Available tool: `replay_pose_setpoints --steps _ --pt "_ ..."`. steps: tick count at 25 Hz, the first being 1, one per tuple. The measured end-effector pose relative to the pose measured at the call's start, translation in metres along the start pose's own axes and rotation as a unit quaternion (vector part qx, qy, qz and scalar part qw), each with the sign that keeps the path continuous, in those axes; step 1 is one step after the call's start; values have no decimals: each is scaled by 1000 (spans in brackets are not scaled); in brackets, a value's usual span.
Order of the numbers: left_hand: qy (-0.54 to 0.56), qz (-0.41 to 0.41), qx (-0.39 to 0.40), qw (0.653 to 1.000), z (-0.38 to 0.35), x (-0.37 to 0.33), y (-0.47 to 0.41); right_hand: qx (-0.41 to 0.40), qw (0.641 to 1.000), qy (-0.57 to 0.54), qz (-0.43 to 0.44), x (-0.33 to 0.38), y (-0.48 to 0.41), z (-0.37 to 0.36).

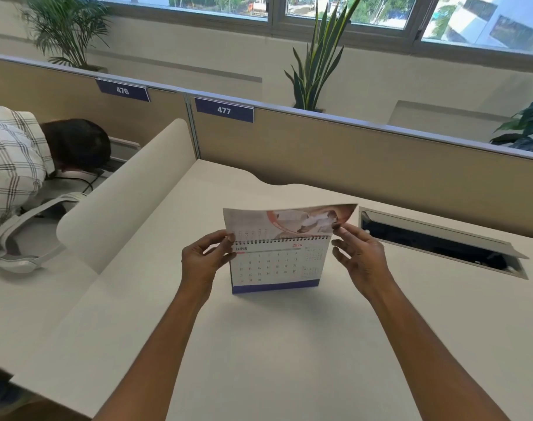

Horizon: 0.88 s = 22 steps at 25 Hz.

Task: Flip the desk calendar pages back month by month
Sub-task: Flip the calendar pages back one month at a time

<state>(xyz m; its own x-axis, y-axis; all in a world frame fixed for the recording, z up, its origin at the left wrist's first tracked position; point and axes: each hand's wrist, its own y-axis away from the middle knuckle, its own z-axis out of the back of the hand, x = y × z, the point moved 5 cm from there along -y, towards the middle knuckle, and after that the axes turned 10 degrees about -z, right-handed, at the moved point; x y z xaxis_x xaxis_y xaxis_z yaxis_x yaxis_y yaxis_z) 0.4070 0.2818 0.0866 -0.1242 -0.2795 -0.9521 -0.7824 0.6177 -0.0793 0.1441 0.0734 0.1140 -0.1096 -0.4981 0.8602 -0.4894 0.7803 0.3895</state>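
Above the desk calendar [276, 264] spiral, a thin floppy page [286, 220] – left hand [206, 258] and right hand [358, 253] fingers clamped on its corners; pinch there, it'd crease easily.

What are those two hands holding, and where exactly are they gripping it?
The right hand pinches the lifted calendar page at its right edge; the left hand steadies the desk calendar at its upper left corner.
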Motion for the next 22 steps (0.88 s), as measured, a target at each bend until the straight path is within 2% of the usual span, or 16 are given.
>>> replay_pose_setpoints --steps 6,12,22 --pt "-54 -1 -17 998 4 3 -12 -13 999 49 12 4 -13 -7" --pt "-92 18 -46 995 8 12 -21 -89 993 78 5 -2 -27 -6" --pt "-81 68 -87 991 6 30 -24 -117 989 83 -44 -13 -41 -12"
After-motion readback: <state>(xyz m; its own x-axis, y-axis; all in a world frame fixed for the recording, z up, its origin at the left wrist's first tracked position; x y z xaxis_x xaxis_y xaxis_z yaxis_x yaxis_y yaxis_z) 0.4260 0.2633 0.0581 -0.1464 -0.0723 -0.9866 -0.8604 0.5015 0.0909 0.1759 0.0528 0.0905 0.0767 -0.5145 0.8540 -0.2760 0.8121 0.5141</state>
